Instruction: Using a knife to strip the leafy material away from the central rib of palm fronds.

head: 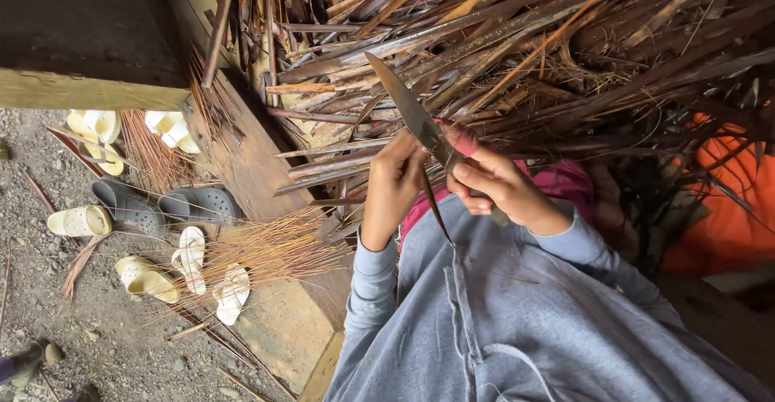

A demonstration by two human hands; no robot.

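I see my right hand (492,182) clamped on the knife (416,119), blade angled up-left; my left hand (394,184) pinches a thin dark strip (436,207) just beside it. Advice — keep the strip taut, the edge shallow, fingers behind the blade — the leaf-stalk pile (517,47) lies close ahead.

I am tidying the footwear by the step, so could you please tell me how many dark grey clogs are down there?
2. The two dark grey perforated rubber clogs lie side by side on the gravel: one to the left, one against the wooden step. Others may be hidden.
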